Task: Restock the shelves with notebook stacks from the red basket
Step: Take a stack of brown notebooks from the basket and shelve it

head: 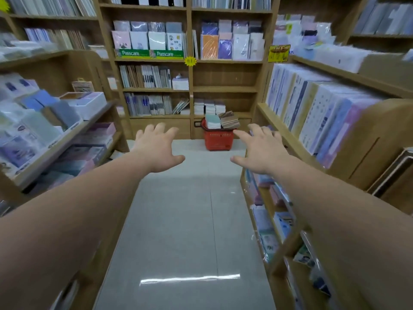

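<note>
We hold our left hand (159,151) and right hand (260,151) out, fingers spread, grasping nothing. The red basket (218,138) of notebook stacks (221,120) sits on the floor (183,220) before the far shelves (224,89).

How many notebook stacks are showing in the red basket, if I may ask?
2: a green stack on the left of the basket, a brown stack on the right; others may lie hidden beneath.

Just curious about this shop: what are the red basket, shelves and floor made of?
Red basket: probably moulded plastic, matte, with slotted walls. Shelves: wood or wood-look board, pale brown, faint grain. Floor: glossy grey tile, it seems, given the seam and the light's reflection.
</note>
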